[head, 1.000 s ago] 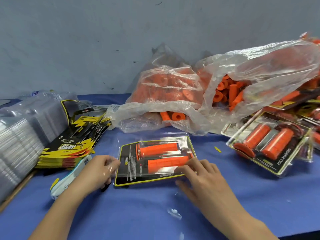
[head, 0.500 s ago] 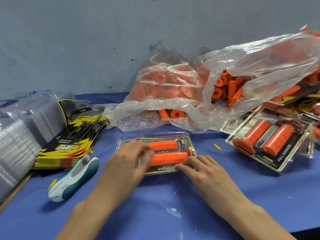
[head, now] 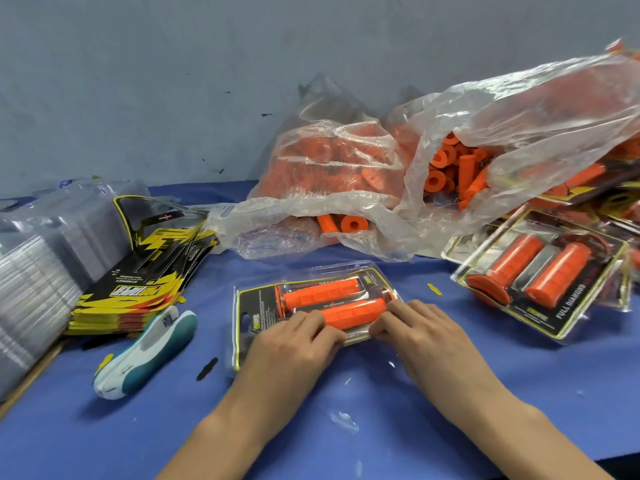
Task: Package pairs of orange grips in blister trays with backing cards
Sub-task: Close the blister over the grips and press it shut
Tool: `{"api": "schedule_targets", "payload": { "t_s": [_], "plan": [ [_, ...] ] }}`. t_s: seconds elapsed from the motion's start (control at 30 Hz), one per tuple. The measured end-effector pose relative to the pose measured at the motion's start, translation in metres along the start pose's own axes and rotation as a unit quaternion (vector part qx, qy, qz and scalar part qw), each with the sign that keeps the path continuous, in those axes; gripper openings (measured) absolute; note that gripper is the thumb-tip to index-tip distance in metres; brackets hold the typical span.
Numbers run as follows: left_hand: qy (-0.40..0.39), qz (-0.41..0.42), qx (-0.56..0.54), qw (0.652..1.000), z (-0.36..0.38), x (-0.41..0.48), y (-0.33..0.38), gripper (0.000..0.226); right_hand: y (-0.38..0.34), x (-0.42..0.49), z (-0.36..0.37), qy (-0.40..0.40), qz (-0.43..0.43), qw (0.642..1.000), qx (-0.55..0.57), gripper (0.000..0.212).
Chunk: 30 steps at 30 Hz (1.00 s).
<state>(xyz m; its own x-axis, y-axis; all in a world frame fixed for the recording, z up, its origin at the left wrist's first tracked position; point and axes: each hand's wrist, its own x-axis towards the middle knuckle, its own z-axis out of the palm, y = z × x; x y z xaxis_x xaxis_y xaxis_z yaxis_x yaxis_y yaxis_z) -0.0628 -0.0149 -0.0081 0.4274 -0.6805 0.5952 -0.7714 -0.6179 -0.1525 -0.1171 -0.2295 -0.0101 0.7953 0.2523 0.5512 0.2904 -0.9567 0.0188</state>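
Both hands, left hand [head: 294, 344] and right hand [head: 420, 332], press flat-fingered on the blister pack [head: 311, 306] of orange grips [head: 322, 292], mid-table on a blue cloth [head: 450, 393]. Backing cards [head: 138, 282] lie left; a grey wall [head: 173, 81] stands behind.

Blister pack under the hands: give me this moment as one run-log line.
step: pressing blister pack closed | left hand: on near edge | right hand: on near edge | contents: two orange grips

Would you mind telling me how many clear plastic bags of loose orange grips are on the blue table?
2: one clear plastic bag lies at the back centre, another bag beside it on the right, open toward the camera. More could be hidden behind them.
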Motion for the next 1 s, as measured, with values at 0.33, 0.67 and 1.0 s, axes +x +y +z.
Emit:
{"api": "schedule_targets", "payload": {
  "t_s": [0.33, 0.67, 1.0],
  "plan": [
    [0.05, 0.026, -0.019, 0.998, -0.01, -0.018, -0.03, 0.023, 0.032, -0.006, -0.009, 0.04, 0.082, 0.996, -0.019, 0.023],
    [-0.005, 0.044, -0.08, 0.996, -0.018, -0.029, -0.037, 0.023, 0.025, -0.004, -0.007, 0.005, 0.091, 0.988, 0.125, 0.018],
    [0.021, 0.086, 0.004, 0.996, -0.023, -0.032, -0.037, 0.018, 0.03, 0.006, -0.004, -0.067, 0.114, 0.978, 0.164, 0.056]
  ]
}}
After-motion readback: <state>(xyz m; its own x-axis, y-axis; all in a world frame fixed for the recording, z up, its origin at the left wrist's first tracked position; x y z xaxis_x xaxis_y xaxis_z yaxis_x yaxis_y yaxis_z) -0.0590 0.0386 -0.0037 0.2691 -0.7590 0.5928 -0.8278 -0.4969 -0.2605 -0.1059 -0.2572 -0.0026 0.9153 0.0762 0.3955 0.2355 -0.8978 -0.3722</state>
